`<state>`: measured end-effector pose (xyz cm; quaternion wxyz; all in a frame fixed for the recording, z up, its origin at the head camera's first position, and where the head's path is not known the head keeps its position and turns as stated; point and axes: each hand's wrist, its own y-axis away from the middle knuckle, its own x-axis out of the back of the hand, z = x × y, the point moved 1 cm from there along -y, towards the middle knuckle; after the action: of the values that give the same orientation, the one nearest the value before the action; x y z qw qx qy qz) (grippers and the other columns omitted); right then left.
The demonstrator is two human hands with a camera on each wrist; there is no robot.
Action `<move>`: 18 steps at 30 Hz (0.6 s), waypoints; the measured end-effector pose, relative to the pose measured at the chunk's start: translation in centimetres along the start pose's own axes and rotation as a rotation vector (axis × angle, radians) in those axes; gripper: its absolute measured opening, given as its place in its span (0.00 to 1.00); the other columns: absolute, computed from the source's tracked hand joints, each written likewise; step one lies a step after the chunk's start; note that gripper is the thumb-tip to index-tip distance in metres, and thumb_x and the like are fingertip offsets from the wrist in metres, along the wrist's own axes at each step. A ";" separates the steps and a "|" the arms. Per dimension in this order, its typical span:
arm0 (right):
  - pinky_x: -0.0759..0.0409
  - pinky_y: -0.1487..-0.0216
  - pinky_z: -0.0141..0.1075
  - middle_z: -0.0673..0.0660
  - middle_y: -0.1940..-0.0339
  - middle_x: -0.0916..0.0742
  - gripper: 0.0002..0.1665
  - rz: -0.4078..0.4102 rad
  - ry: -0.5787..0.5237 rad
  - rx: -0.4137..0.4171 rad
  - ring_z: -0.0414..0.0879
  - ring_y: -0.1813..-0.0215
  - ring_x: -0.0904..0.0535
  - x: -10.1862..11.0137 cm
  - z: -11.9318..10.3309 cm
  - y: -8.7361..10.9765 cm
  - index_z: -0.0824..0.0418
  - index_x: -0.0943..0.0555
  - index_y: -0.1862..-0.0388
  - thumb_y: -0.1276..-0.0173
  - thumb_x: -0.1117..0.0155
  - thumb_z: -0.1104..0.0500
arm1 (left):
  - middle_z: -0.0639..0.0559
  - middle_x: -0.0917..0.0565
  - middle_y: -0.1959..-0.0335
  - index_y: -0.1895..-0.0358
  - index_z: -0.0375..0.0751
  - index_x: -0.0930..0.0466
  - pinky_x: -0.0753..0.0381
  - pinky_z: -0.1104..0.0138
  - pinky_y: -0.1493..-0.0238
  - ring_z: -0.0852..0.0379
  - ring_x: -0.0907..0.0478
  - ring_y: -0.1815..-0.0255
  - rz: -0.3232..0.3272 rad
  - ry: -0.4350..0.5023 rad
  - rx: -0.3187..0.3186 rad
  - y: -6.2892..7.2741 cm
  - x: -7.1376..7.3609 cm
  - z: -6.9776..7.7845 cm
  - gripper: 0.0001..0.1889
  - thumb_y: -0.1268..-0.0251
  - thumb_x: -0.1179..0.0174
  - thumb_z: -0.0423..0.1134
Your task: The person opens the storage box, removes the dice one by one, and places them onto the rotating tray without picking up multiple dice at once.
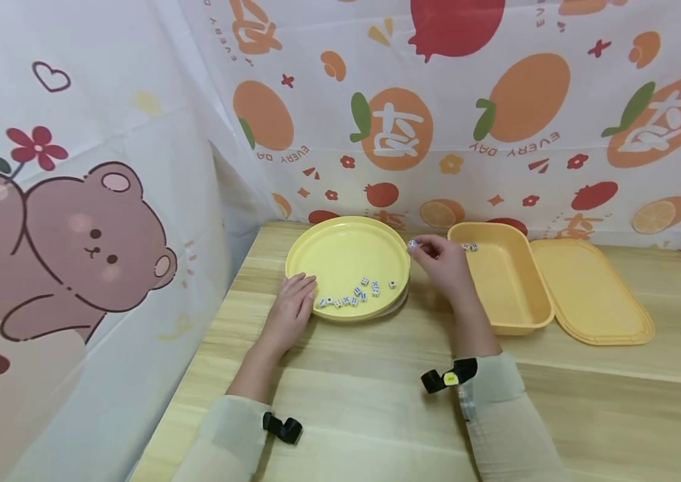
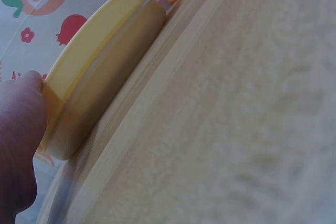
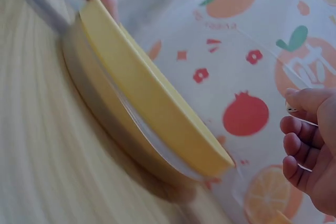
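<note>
My right hand pinches a small white die between thumb and fingertips, just off the right rim of a round yellow tray. In the right wrist view the die barely shows under the thumb. My left hand rests on the tray's left front rim, its fingers fairly straight across the edge. Several dice lie along the front inside of the tray, with one die apart on the right. Behind my right hand, more dice sit at the far left end of a rectangular yellow-orange box.
Right of the box, its flat matching lid lies on the wooden table. The round tray stands raised on a round base. A fruit-print curtain hangs behind, and a bear-print curtain on the left.
</note>
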<state>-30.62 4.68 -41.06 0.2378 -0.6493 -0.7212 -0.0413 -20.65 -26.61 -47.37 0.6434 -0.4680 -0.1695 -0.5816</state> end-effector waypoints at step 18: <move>0.22 0.68 0.30 0.54 0.69 0.17 0.15 -0.098 0.115 0.176 0.45 0.66 0.23 -5.0 1.7 1.1 0.61 0.15 0.50 0.34 0.31 0.57 | 0.41 0.23 0.35 0.40 0.28 0.23 0.52 0.41 0.22 0.43 0.36 0.27 0.001 0.012 -0.009 -0.5 -0.3 -0.1 0.18 0.23 0.52 0.37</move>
<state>-29.83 0.86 -44.79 0.3324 -0.5864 -0.7382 -0.0266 -21.24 -26.47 -47.43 0.6424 -0.4676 -0.1630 -0.5849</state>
